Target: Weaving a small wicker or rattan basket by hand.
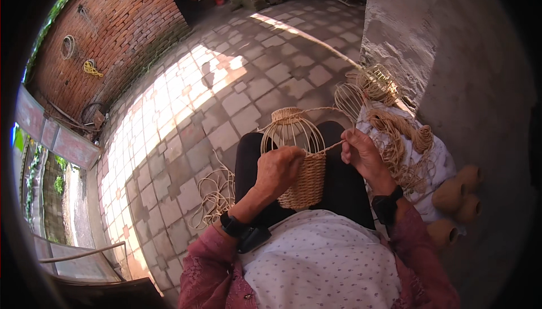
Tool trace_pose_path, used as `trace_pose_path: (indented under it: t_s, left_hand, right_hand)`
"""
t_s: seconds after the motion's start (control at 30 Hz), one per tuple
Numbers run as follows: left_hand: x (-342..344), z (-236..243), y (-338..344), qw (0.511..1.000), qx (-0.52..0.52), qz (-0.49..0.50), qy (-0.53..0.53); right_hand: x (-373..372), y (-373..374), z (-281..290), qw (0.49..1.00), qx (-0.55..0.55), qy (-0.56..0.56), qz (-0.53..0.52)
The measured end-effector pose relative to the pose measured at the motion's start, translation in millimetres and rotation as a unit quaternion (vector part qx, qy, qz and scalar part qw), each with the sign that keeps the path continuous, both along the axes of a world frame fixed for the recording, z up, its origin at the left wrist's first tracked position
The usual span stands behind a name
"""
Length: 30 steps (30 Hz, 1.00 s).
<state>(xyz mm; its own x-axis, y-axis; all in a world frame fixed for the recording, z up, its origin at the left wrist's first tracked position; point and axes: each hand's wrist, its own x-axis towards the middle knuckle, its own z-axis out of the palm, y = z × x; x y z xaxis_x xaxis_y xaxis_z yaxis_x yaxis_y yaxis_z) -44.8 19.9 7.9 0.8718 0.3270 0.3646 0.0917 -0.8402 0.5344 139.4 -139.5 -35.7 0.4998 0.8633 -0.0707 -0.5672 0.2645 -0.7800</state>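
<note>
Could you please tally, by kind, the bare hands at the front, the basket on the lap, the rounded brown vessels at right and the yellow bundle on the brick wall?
Bare hands: 2
Tan, partly woven basket: 1
Rounded brown vessels visible: 4
Yellow looped bundle: 1
Total: 8

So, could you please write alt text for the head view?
A seated person's left hand holds a partly woven basket in the lap; the right hand pinches a cord from it. Loose cord lies on both sides.
</note>
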Motion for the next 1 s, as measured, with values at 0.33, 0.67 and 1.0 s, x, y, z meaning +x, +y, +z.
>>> trace_pose_path:
  t_s: [0.33, 0.67, 1.0]
  left_hand:
    - [-2.9, -0.4, 7.6, 0.97, -0.209, 0.093, 0.077]
    - [-12.4, -10.9, 14.6, 0.97, -0.209, 0.092, 0.082]
    - [-17.9, -7.2, 13.2, 0.988, -0.123, 0.063, 0.071]
  right_hand:
    - [-2.5, 49.3, 28.4, 0.995, 0.029, -0.077, 0.06]
    - [-35.4, 98.9, 26.4, 0.704, -0.121, -0.698, -0.053]
    - [-38.6, 66.0, 19.8, 0.897, -0.136, -0.422, -0.008]
